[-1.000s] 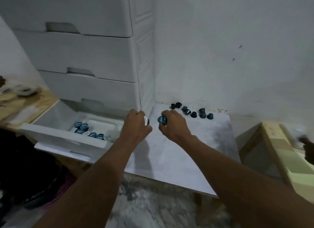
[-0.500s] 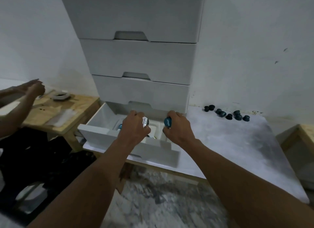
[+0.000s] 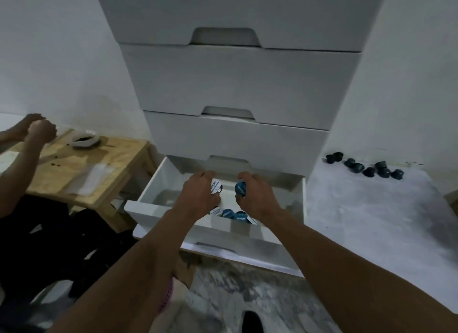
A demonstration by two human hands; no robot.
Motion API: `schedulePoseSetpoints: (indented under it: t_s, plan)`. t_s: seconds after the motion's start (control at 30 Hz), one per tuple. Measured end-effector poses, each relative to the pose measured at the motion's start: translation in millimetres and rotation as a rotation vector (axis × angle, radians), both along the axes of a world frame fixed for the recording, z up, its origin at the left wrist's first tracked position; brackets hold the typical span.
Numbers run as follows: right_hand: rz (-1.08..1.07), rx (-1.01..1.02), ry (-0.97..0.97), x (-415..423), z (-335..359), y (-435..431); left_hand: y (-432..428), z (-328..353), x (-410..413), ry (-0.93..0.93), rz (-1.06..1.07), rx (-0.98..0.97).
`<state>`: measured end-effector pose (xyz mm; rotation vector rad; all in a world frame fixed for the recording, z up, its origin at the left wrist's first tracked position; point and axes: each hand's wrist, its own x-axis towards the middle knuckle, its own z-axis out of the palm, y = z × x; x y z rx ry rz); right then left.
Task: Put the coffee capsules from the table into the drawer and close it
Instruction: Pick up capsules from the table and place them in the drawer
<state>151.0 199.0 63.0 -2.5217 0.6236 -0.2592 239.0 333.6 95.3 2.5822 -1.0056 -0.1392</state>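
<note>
The bottom drawer [image 3: 148, 205] of a white drawer unit is pulled open. Both my hands hover over it. My left hand [image 3: 197, 196] grips a capsule with a white foil lid [image 3: 216, 187]. My right hand [image 3: 257, 196] grips a blue-lidded capsule [image 3: 240, 188]. Below my hands several blue and white capsules [image 3: 233, 215] lie inside the drawer. Several dark capsules [image 3: 366, 168] sit in a row on the grey table at the back right, near the wall.
Closed white drawers [image 3: 238, 84] stack above the open one. The grey tabletop [image 3: 371, 221] extends right of the unit. A wooden table [image 3: 81, 169] with a small dish [image 3: 84, 140] stands left, where another person's hand [image 3: 37, 129] is raised. A marbled floor lies below.
My view has swung left from the table to face the drawer unit. Both hands, each holding a capsule, have moved from above the table to over the open drawer.
</note>
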Motion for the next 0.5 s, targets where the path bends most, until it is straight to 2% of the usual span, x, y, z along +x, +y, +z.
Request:
schedulePoseSetpoints:
  t_s: [0.2, 0.5]
  plan:
    - [0.011, 0.041, 0.118, 51.0, -33.3, -8.4, -7.1, -21.8, 59.5, 0.098, -0.079, 0.129]
    - [-0.194, 0.135, 0.255, 76.3, -59.2, -4.2, -23.4, -55.5, 121.0, 0.166, -0.357, 0.222]
